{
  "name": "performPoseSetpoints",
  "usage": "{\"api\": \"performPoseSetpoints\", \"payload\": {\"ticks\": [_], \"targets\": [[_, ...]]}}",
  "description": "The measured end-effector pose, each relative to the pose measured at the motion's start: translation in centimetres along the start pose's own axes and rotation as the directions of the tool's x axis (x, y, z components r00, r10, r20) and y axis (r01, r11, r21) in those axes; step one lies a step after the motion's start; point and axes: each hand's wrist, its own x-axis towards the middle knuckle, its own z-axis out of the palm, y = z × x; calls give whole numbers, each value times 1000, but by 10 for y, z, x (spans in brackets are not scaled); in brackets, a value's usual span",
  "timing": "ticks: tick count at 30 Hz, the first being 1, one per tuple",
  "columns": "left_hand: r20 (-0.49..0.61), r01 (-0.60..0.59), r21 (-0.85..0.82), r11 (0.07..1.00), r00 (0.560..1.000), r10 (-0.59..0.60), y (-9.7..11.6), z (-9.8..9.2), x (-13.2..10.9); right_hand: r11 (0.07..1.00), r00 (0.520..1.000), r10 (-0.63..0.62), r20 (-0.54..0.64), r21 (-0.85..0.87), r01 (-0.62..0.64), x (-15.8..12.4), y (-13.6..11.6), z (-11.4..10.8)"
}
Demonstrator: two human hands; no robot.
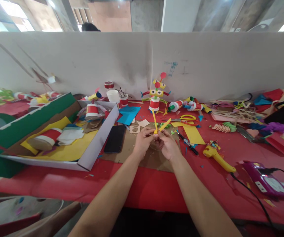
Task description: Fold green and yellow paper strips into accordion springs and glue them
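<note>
My left hand (143,141) and my right hand (168,144) meet over a piece of brown cardboard (144,162). Both pinch yellow paper strips (165,124) where their lower ends come together; two arms of yellow fan upward in a V. Whether it is one folded strip or two is unclear. Just beyond my fingers lies a green pleated paper strip (166,125). Behind it stands a red and white paper cup figure (154,104) with paper eyes and pleated arms. A yellow paper sheet (193,134) and scissors (187,118) lie right of my hands.
On the left a box (87,158) holds paper and cups, with a black phone (114,139) beside it. To the right lie a utility knife (188,144), a yellow glue gun (218,158) with its cord and a purple power strip (267,181). A white partition (95,62) rises behind.
</note>
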Motion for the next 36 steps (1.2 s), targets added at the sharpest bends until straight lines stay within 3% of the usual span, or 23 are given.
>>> {"api": "performPoseSetpoints", "payload": {"ticks": [6,14,23,28,32,36], "targets": [[62,-50,-32,998,997,52,-2,-2,2,995,997,-74,36,-71,76,-2,-5,-1],[68,70,-14,997,995,-69,4,4,-2,967,963,-238,-129,-118,224,6,-1,-3],[83,202,-231,952,979,-187,6,3,-3,899,937,-345,-50,-303,315,4,-2,-3],[75,243,-251,937,970,-231,9,1,-2,848,920,-393,-10,-392,358,1,-2,1],[92,306,-318,897,952,-292,8,-1,1,835,919,-395,-14,-422,352,2,0,-2],[91,400,-485,778,908,-410,5,-3,7,900,954,-300,15,-327,288,2,-2,-3]]}}
